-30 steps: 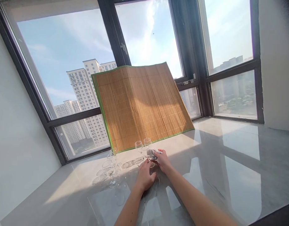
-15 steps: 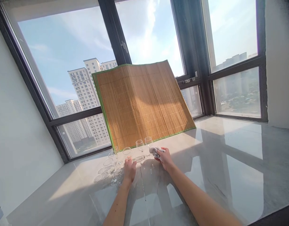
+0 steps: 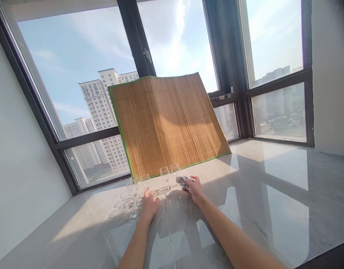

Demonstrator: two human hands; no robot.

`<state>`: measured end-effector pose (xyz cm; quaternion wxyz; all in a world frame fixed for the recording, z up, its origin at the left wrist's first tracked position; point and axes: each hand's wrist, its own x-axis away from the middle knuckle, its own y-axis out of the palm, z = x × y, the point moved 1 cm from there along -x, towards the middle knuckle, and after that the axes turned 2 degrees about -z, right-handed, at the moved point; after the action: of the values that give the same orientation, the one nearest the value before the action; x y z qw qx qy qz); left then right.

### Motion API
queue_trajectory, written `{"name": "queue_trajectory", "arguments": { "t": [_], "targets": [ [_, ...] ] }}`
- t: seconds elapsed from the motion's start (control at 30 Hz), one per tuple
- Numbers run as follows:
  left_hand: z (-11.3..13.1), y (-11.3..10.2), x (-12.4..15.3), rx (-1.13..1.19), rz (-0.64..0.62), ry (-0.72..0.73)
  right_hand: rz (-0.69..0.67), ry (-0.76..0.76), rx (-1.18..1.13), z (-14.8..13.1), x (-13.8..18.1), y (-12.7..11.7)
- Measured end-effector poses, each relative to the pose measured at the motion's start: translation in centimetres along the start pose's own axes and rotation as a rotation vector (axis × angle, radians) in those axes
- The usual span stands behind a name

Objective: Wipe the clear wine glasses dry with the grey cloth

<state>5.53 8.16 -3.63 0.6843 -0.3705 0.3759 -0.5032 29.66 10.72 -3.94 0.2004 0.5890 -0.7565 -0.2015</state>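
Note:
My left hand (image 3: 149, 204) reaches forward to the foot of a clear wine glass (image 3: 145, 180) that stands upright on the pale marble sill (image 3: 245, 194); its fingers are closed around the base. My right hand (image 3: 194, 189) rests on the sill and grips a crumpled grey cloth (image 3: 182, 181). Two more upright glasses (image 3: 165, 173) stand just left of the cloth. Further glasses (image 3: 129, 197) cluster left of my left hand.
A bamboo mat (image 3: 166, 123) with a green edge leans against the black-framed window (image 3: 138, 41) right behind the glasses. A white wall (image 3: 17, 160) closes the left side. The sill stretches wide to the right, under another window.
My left hand has carried a wine glass from beside the cloth to the left and set it near the left cluster. My right hand has stayed put with the cloth.

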Motion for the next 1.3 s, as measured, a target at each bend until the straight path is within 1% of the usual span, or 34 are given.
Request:
{"name": "queue_trajectory", "arguments": {
  "t": [0.1, 0.23, 0.5, 0.6, 0.67, 0.7, 0.8, 0.87, 1.0, 1.17, 1.3],
  "targets": [
    [0.5, -0.1, 1.5, -0.136, -0.007, -0.05, 0.011, 0.001, 0.002, -0.2, 0.1, 0.1],
    [1.4, -0.4, 2.6, -0.202, -0.009, -0.029, 0.016, 0.008, -0.001, -0.3, 0.1, 0.0],
    [1.3, -0.4, 2.1, -0.249, -0.006, -0.051, 0.007, -0.005, 0.05, -0.9, 0.3, -0.1],
    [1.6, -0.6, 2.2, -0.27, 0.048, -0.043, 0.003, -0.019, 0.082, -0.9, 0.3, -0.2],
    [2.2, -0.6, 2.5, -0.263, 0.097, -0.002, 0.007, -0.031, 0.109, -0.7, 0.2, -0.3],
    [2.6, -0.5, 2.6, -0.244, 0.103, 0.048, 0.009, -0.035, 0.123, -0.7, 0.2, -0.3],
    [3.9, 0.2, 2.9, -0.169, 0.031, 0.267, 0.008, -0.052, 0.175, -0.4, 0.3, -0.1],
    [4.6, 0.8, 3.0, -0.16, -0.039, 0.362, -0.004, -0.078, 0.243, -0.4, 0.5, 0.1],
    [5.5, 1.4, 2.6, -0.205, -0.087, 0.34, -0.036, -0.119, 0.352, -0.4, 0.9, 0.7],
    [6.7, 1.6, 1.2, -0.259, -0.155, 0.404, -0.032, -0.126, 0.362, -0.5, 0.8, 0.8],
    [7.1, 1.8, 0.7, -0.288, -0.16, 0.401, -0.006, -0.141, 0.364, -0.5, 0.3, 0.5]
  ]
}}
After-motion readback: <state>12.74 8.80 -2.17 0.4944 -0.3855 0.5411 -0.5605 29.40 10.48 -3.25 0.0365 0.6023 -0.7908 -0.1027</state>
